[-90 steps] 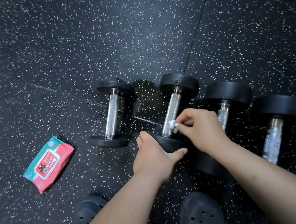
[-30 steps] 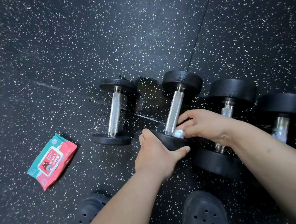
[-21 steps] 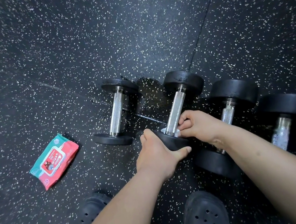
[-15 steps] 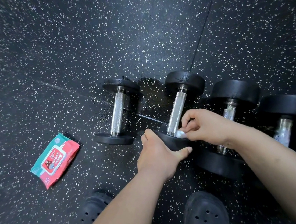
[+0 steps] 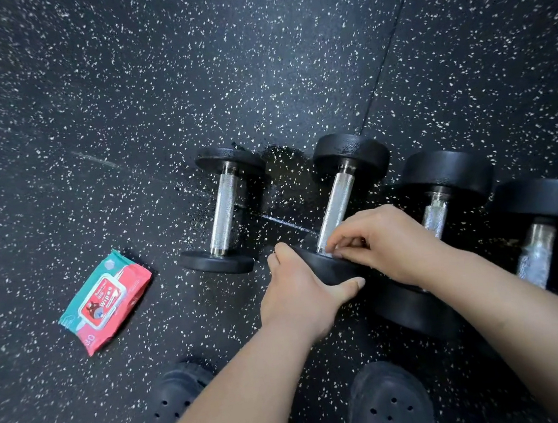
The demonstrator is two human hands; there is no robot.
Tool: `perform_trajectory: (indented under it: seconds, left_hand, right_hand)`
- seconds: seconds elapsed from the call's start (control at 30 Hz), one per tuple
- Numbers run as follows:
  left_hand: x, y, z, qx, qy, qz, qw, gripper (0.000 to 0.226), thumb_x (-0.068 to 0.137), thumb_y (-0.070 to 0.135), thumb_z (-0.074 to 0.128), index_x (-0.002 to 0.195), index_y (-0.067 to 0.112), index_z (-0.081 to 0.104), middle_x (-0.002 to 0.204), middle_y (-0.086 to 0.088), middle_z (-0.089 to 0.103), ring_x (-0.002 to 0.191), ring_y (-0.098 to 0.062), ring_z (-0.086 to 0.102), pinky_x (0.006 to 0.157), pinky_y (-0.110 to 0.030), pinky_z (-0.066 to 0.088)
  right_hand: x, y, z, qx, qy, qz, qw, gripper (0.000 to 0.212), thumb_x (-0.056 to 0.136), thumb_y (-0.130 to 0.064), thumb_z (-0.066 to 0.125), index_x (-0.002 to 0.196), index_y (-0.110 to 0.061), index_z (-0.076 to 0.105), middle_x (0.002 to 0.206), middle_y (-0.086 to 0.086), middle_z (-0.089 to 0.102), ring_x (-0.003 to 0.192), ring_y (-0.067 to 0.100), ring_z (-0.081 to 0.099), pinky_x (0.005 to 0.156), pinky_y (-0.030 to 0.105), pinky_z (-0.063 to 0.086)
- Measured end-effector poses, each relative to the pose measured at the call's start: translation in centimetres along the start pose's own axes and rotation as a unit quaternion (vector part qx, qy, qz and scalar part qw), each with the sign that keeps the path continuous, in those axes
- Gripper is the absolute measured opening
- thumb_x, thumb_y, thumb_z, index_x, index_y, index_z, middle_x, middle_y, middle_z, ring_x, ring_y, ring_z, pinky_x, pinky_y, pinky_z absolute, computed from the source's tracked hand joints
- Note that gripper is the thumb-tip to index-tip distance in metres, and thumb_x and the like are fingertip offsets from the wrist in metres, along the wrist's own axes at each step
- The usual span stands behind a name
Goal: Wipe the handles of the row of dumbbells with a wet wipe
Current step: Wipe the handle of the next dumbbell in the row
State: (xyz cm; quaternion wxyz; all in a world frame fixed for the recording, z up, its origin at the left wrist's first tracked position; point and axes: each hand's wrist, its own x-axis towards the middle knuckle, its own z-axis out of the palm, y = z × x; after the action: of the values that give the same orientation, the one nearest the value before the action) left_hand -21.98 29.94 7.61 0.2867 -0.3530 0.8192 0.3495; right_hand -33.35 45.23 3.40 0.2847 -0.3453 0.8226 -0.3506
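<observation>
1. Two shoes [image 5: 389, 403] stand nearest, just short of the gripped dumbbell [image 5: 347, 156].
2. The left hand [image 5: 300, 291] grips that dumbbell's near plate [image 5: 324, 265], thumb on one side of the rim and fingers curled over the other. A firm hold should stop it rolling.
3. The right hand [image 5: 387, 241] has its fingers curled in a pinch at the near end of the handle [image 5: 337, 201], just beyond the plate. The wipe lies hidden under them.
4. To wipe well, I would wrap the wipe round the knurled bar, draw it to the far plate, and roll the dumbbell to reach the underside.
5. Flanking it lie the other dumbbells [image 5: 222, 213], one left and two right. The pack [image 5: 106, 300] lies farther left, on the floor [image 5: 254, 58].
</observation>
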Motion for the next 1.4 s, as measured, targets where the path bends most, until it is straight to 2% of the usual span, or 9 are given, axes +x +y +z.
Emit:
perform_trajectory:
  seconds: [0.13, 0.27, 0.43, 0.6, 0.7, 0.87, 1.1, 1.27, 1.4]
  left_hand:
    - [0.1, 0.0, 0.1, -0.003, -0.002, -0.003, 1.000, 0.096, 0.058, 0.076, 0.087, 0.116, 0.023, 0.031, 0.122, 0.006, 0.039, 0.109, -0.025, 0.061, 0.091, -0.047, 0.055]
    - [-0.1, 0.0, 0.2, -0.001, 0.003, -0.001, 1.000, 0.095, 0.059, 0.075, 0.087, 0.114, 0.024, 0.030, 0.121, 0.006, 0.039, 0.110, -0.026, 0.061, 0.091, -0.047, 0.055]
    - [0.0, 0.1, 0.1, 0.000, 0.001, -0.004, 1.000, 0.094, 0.059, 0.075, 0.087, 0.113, 0.024, 0.030, 0.118, 0.007, 0.038, 0.107, -0.025, 0.061, 0.090, -0.047, 0.055]
    - [-0.1, 0.3, 0.1, -0.003, -0.001, -0.006, 1.000, 0.095, 0.056, 0.076, 0.088, 0.112, 0.024, 0.030, 0.117, 0.007, 0.039, 0.100, -0.024, 0.059, 0.088, -0.046, 0.054]
    - [0.1, 0.2, 0.0, -0.005, -0.009, -0.007, 1.000, 0.094, 0.058, 0.075, 0.088, 0.112, 0.024, 0.030, 0.118, 0.008, 0.038, 0.101, -0.024, 0.060, 0.088, -0.046, 0.055]
    - [0.2, -0.1, 0.1, -0.007, -0.004, -0.004, 1.000, 0.094, 0.058, 0.076, 0.087, 0.111, 0.025, 0.030, 0.120, 0.008, 0.038, 0.104, -0.025, 0.062, 0.088, -0.047, 0.056]
    - [0.1, -0.1, 0.2, -0.010, 0.001, 0.004, 1.000, 0.096, 0.056, 0.077, 0.087, 0.112, 0.024, 0.030, 0.117, 0.007, 0.038, 0.103, -0.024, 0.061, 0.089, -0.047, 0.054]
    - [0.3, -0.1, 0.2, -0.011, 0.000, 0.000, 1.000, 0.096, 0.054, 0.078, 0.087, 0.110, 0.025, 0.030, 0.116, 0.008, 0.038, 0.103, -0.024, 0.061, 0.090, -0.048, 0.055]
    - [0.2, -0.2, 0.3, -0.005, 0.002, 0.004, 1.000, 0.095, 0.057, 0.076, 0.088, 0.112, 0.025, 0.029, 0.117, 0.007, 0.038, 0.107, -0.026, 0.061, 0.089, -0.045, 0.054]
  right_hand:
    - [0.2, 0.1, 0.4, -0.035, 0.031, -0.057, 0.997, 0.009, 0.092, -0.035, 0.078, 0.101, -0.038, 0.080, 0.085, -0.020, 0.067, 0.072, -0.001, 0.055, 0.067, 0.035, 0.056]
    - [-0.4, 0.5, -0.4, -0.075, -0.002, -0.080, 0.994, 0.018, 0.097, -0.031, 0.074, 0.111, -0.040, 0.079, 0.097, -0.019, 0.070, 0.089, 0.006, 0.064, 0.074, 0.035, 0.057]
    - [-0.1, -0.8, -0.3, -0.137, 0.014, -0.090, 0.986, 0.027, 0.101, -0.045, 0.052, 0.111, -0.047, 0.077, 0.089, -0.012, 0.057, 0.083, 0.013, 0.058, 0.059, 0.032, 0.048]
    - [3.0, -3.0, 0.6, -0.332, -0.065, -0.057, 0.939, 0.014, 0.102, -0.044, 0.057, 0.110, -0.042, 0.068, 0.088, -0.007, 0.065, 0.081, 0.020, 0.069, 0.062, 0.029, 0.049]
    - [3.2, -3.4, -1.0, -0.289, -0.097, -0.025, 0.952, 0.027, 0.103, -0.057, 0.050, 0.123, -0.057, 0.067, 0.098, -0.007, 0.074, 0.095, 0.023, 0.071, 0.071, 0.031, 0.045]
    - [1.7, -1.8, -1.9, -0.224, -0.085, -0.010, 0.971, 0.028, 0.096, -0.061, 0.055, 0.120, -0.064, 0.068, 0.085, -0.012, 0.073, 0.091, 0.019, 0.071, 0.068, 0.030, 0.043]
    - [4.1, -5.7, -1.2, -0.355, -0.160, 0.025, 0.921, 0.037, 0.108, -0.059, 0.038, 0.118, -0.046, 0.071, 0.093, -0.006, 0.068, 0.096, 0.023, 0.069, 0.068, 0.032, 0.046]
    - [6.0, -6.5, -0.3, -0.396, -0.193, 0.044, 0.897, 0.036, 0.109, -0.051, 0.044, 0.108, -0.031, 0.074, 0.097, -0.002, 0.068, 0.097, 0.027, 0.070, 0.065, 0.034, 0.050]
    - [4.7, -5.6, -2.5, -0.323, -0.198, 0.025, 0.925, 0.029, 0.104, -0.060, 0.047, 0.121, -0.053, 0.069, 0.095, -0.010, 0.070, 0.103, 0.018, 0.067, 0.073, 0.031, 0.048]
